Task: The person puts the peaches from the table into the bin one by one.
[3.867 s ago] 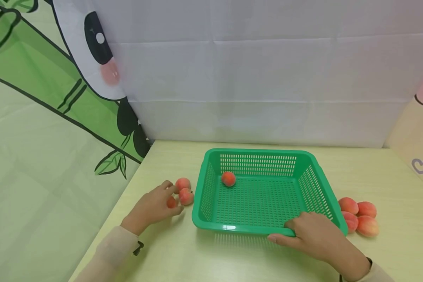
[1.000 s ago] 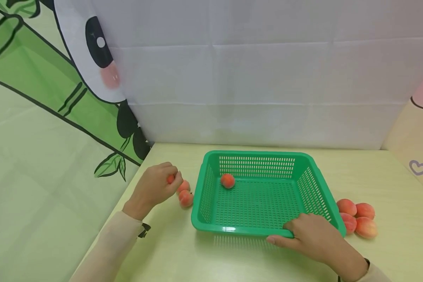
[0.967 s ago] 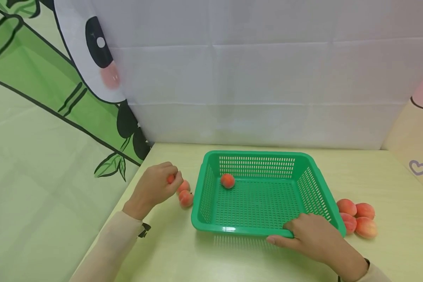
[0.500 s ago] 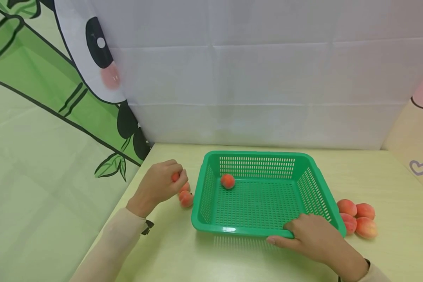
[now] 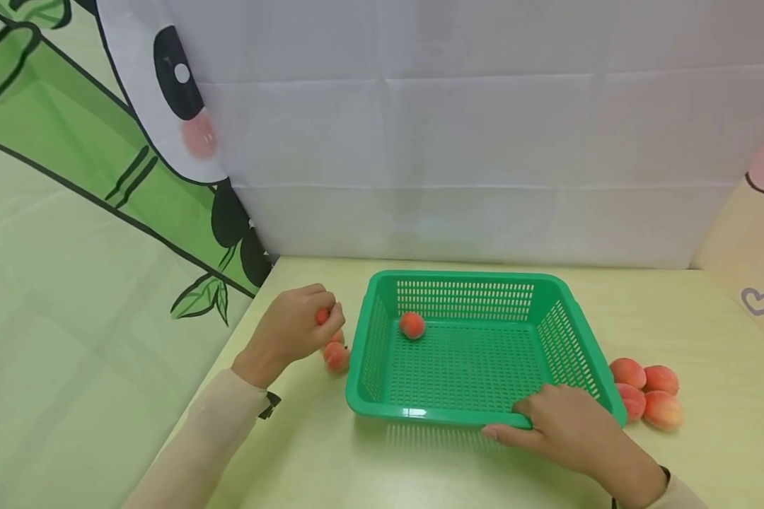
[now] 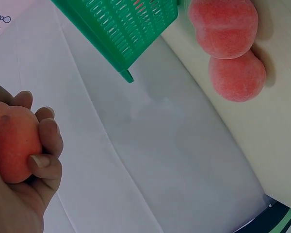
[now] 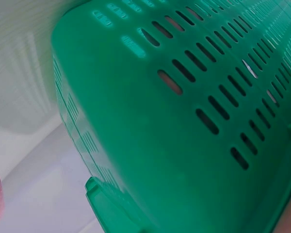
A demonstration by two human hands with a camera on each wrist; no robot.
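Lifted off the bench [image 5: 331, 456], a peach [image 5: 322, 316] now sits in the person's left hand [image 5: 291, 326], higher and a little nearer the basket than about four seconds ago, when the fingers were spread around it down on the surface. Those fingers are now curled snugly about it, as the left wrist view makes plain. Everything else matches: the right hand [image 5: 566, 428] grips the near rim of the green plastic basket [image 5: 448, 417] toward its right corner, and the peach inside [image 5: 412, 326] lies by the far left corner.

From where I stand, the left wall of that basket looks like the chief hazard: a low crossing could knock knuckles or fruit on its rim. Dropped from too high, the held peach might bruise or roll into the one inside. Just under the hand, the front loose peach [image 5: 337, 358] and the one partly hidden behind it [image 5: 335, 336] could be nudged by a dipping wrist and roll toward the bench's left edge. Should the right hand tug or lean, the basket could tip, or slide against the four peaches [image 5: 663, 410] clustered close by its right side; whether any touches it already, I can't tell.
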